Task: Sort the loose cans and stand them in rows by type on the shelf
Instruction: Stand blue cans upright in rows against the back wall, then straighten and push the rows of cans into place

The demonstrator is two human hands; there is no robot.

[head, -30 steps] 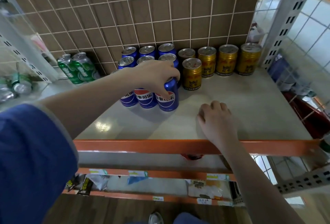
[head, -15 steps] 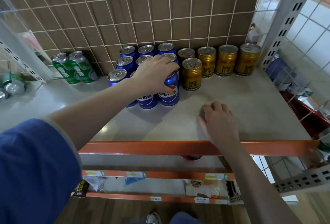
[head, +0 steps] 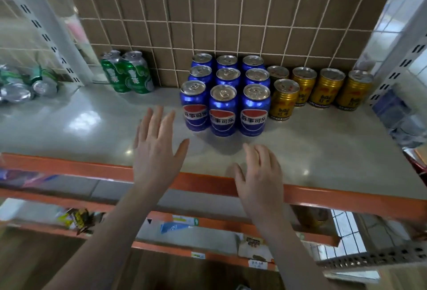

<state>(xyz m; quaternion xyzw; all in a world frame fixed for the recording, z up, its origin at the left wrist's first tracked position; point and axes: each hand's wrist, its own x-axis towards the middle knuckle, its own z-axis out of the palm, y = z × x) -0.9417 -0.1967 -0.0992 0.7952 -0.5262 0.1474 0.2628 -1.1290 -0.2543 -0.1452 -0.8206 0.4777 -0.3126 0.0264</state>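
Note:
Several blue cola cans stand upright in a tight block of three rows at the middle of the grey shelf. Right of them, several gold cans line the tiled back wall, with one more gold can in front. Two green cans stand at the back left. My left hand hovers flat with spread fingers, left of and in front of the blue block, holding nothing. My right hand rests over the orange front edge, fingers loosely extended, empty.
More green and silver cans lie behind the white upright post on the neighbouring shelf at left. Wire mesh and a white post close the right side. Lower shelves with packets sit below.
My left hand has let go of the front right blue can and pulled back toward me, fingers spread. My right hand has uncurled. The blue cans now stand in even rows.

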